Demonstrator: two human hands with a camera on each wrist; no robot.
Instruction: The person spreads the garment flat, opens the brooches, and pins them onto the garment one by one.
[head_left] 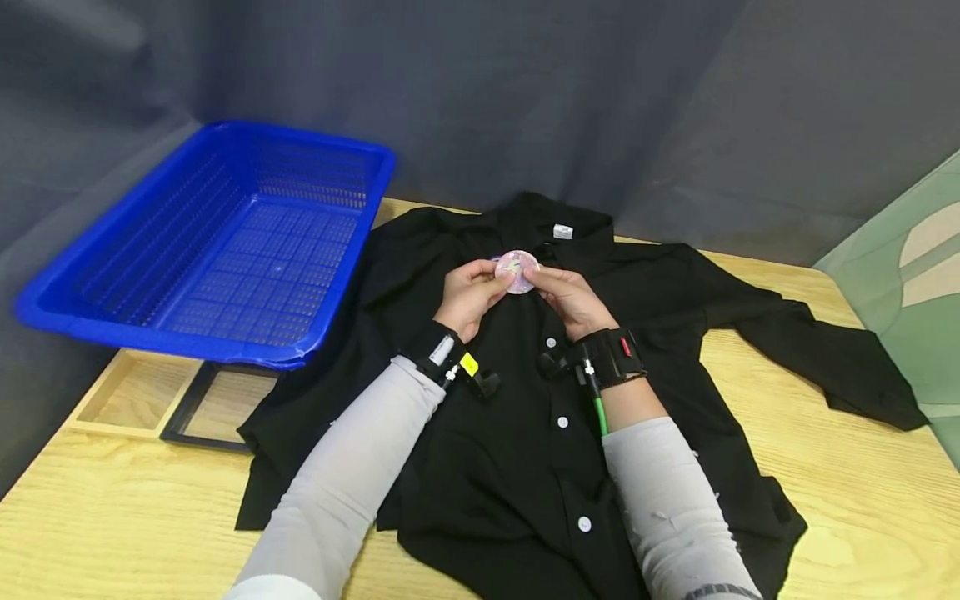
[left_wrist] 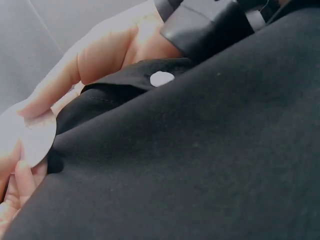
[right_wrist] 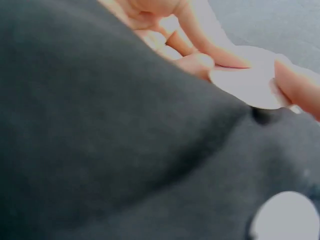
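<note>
Head view shows a small round disc (head_left: 517, 271), pale pink with a mottled print, held just above the chest of a black shirt (head_left: 480, 467) spread on the desk (head_left: 840, 500). Left hand (head_left: 468, 296) and right hand (head_left: 570, 300) both pinch its opposite edges between curled fingers (left_wrist: 55, 90), below the collar.

both arms in light grey long sleeves, cuffs pushed back a bit from the wrists. left hand (head_left: 468, 293): black wrist strap with a white tag, a yellow label at its 4 o'clock, small black clip past that. right hand (head_left: 572, 298): wider black band, red mark on top, green cable exiting at 7 o'clock along the forearm.
</note>
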